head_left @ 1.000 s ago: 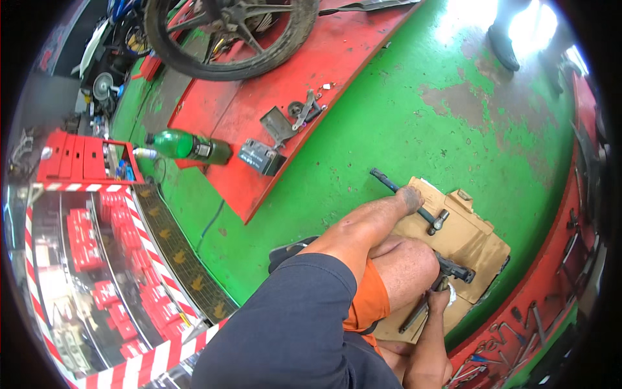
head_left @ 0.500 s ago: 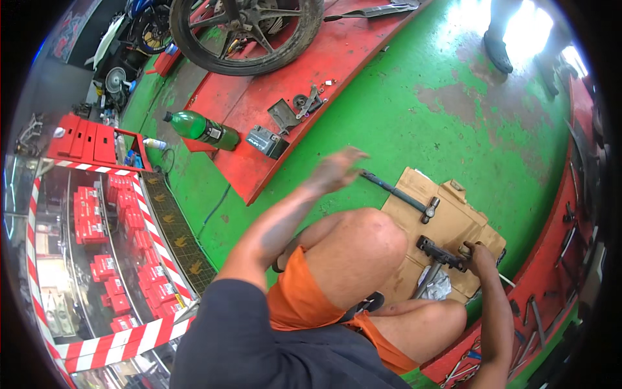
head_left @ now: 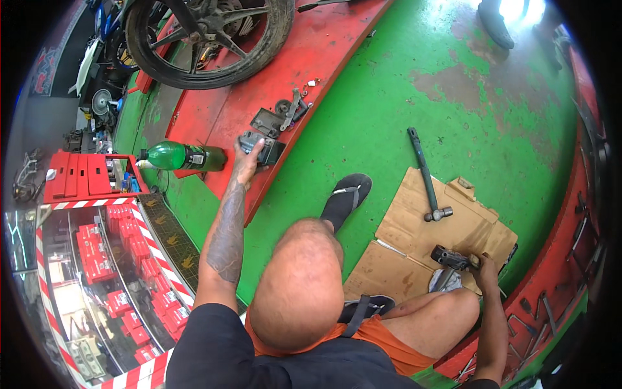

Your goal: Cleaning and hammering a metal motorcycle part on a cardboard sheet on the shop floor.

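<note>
My left hand (head_left: 246, 162) reaches out to the red platform, its thumb on top of a small dark box-shaped battery (head_left: 268, 150) and its fingers closed around the near side. My right hand (head_left: 487, 273) grips the end of a dark metal part (head_left: 453, 258) above the cardboard (head_left: 405, 217). A silvery rod and a crumpled pale wrapper (head_left: 447, 281) show beneath that part. A ball-peen hammer (head_left: 427, 185) lies with its head on the cardboard and its teal handle stretching onto the green floor. Beside the battery are an open dark cover (head_left: 267, 122) and small metal parts (head_left: 295, 109).
A green bottle (head_left: 184, 157) lies on the red platform (head_left: 330, 52), below a spoked wheel (head_left: 207, 42). Left stands a glass case (head_left: 123, 259) holding red boxes. Hand tools line the red ledge (head_left: 544, 318) at right. Another person's foot (head_left: 495, 26) is far right.
My left hand has moved from beside the hammer's handle to the battery and closed on it. The hammer's handle has swung away from me. My sandalled left foot has come into view.
</note>
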`<state>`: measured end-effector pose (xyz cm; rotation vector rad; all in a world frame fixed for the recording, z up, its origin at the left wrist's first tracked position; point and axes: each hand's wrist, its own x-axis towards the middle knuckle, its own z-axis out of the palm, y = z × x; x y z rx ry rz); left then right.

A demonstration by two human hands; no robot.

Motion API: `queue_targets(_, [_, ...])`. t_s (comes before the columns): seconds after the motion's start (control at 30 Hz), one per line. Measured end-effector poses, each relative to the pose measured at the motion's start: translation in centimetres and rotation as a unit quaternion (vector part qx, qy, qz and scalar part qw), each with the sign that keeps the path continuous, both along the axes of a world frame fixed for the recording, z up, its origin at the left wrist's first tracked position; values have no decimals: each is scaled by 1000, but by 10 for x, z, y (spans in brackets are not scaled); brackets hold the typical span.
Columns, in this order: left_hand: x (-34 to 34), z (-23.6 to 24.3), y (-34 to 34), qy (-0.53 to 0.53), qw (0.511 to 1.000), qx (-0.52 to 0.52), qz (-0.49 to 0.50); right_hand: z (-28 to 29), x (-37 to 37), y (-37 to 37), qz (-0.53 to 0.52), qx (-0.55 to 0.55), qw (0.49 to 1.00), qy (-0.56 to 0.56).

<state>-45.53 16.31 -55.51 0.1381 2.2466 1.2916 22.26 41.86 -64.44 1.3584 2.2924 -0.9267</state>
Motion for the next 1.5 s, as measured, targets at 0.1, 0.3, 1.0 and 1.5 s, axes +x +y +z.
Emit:
queue_targets(0.1, [-5, 4, 27, -11, 1000, -4, -11, -6, -3, -4, -35, -1, 999, 10])
queue_targets(0.3, [-23, -1, 77, -1, 997, 30, -71, -3, -7, -10, -54, 8, 998, 25])
queue_targets(1.0, [-179, -103, 18, 261, 935, -236, -34, 13, -4, -45, -100, 85, 988, 80])
queue_targets(1.5, [-248, -13, 92, 539, 771, -109, -320, -45, 46, -95, -223, 170, 950, 137])
